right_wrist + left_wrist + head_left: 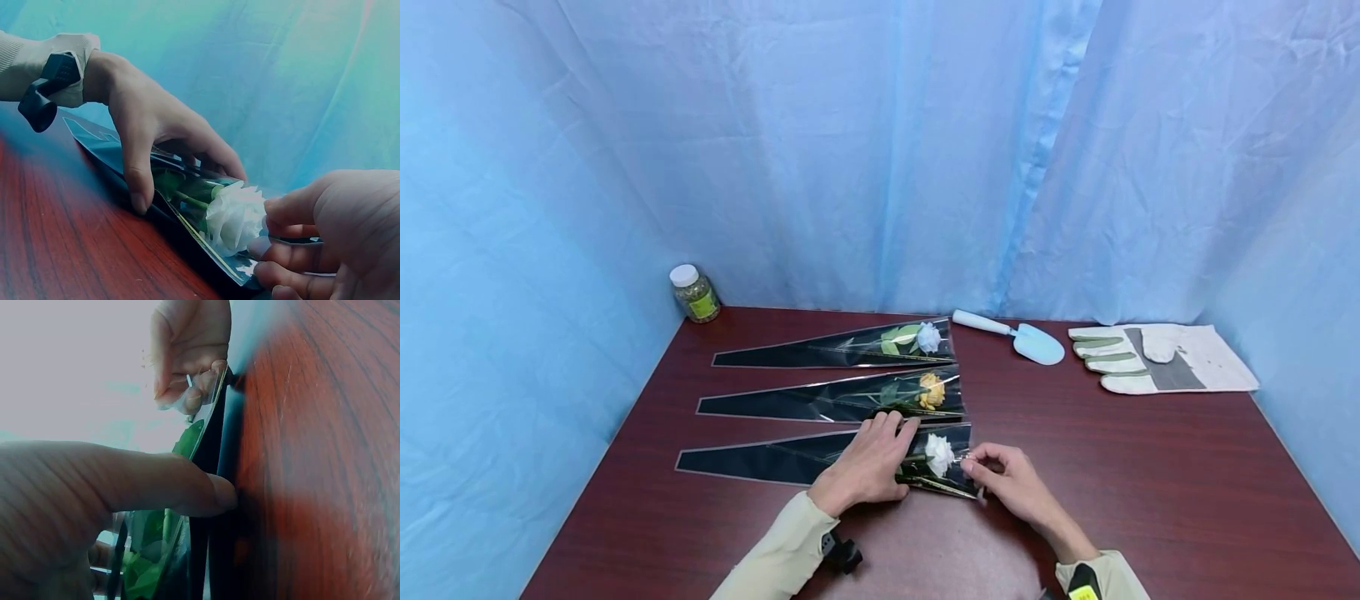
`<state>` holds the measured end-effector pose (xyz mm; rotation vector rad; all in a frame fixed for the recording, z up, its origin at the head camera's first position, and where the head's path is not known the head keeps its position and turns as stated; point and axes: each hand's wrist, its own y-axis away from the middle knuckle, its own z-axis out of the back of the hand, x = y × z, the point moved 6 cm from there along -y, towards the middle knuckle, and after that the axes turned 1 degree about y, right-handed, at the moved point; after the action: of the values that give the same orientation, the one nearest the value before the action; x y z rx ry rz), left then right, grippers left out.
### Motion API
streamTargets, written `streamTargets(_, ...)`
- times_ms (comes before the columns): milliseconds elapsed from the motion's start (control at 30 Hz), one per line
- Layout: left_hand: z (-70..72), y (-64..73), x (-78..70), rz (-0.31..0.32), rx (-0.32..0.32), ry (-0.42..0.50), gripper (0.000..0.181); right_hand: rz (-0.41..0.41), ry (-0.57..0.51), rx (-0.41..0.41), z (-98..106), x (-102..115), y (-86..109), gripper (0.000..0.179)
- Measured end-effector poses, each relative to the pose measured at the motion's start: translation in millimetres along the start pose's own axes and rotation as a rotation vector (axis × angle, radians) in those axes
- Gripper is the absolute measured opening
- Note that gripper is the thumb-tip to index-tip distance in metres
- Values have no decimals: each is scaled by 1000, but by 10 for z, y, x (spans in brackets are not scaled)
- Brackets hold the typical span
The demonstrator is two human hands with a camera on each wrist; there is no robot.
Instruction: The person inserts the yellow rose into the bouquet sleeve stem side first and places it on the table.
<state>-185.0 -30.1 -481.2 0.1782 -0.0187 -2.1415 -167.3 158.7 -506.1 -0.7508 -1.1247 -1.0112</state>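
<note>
A white flower (938, 454) with green leaves lies inside a black flower sleeve (737, 460) with a clear front, nearest the person. My left hand (868, 462) arches over this sleeve just left of the bloom and grips it, thumb at the near edge, fingers at the far edge. In the right wrist view the left thumb (140, 187) sits low against the sleeve's side. At the sleeve's wide right end, my right hand (1007, 479) pinches the clear film between thumb and fingers, close beside the white petals. The left wrist view shows the film bunched at those fingertips.
Two more black sleeves lie behind, one with a yellow flower (932, 391), one with a pale blue flower (928, 337). A light blue trowel (1037, 343) and a work glove (1172, 358) lie at the back right. A white-lidded jar (696, 296) stands at the back left corner.
</note>
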Motion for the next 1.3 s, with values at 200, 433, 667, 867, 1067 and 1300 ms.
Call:
streamTargets(200,66,136,68,4,-14,22,104,-38,19,-2,-6,-26,-4,20)
streamTargets(433,131,344,247,39,-70,55,104,-65,26,3,3,-54,-17,22)
streamTargets(667,13,526,327,43,38,144,102,-84,8,10,10,-80,-16,23)
streamTargets(867,-60,588,333,43,75,185,109,-49,24,5,9,-63,-11,19)
streamTargets(1067,-80,584,340,43,82,208,111,-39,33,4,15,-48,1,19)
streamTargets(1300,35,597,423,46,58,313,110,-60,16,8,121,-55,15,26)
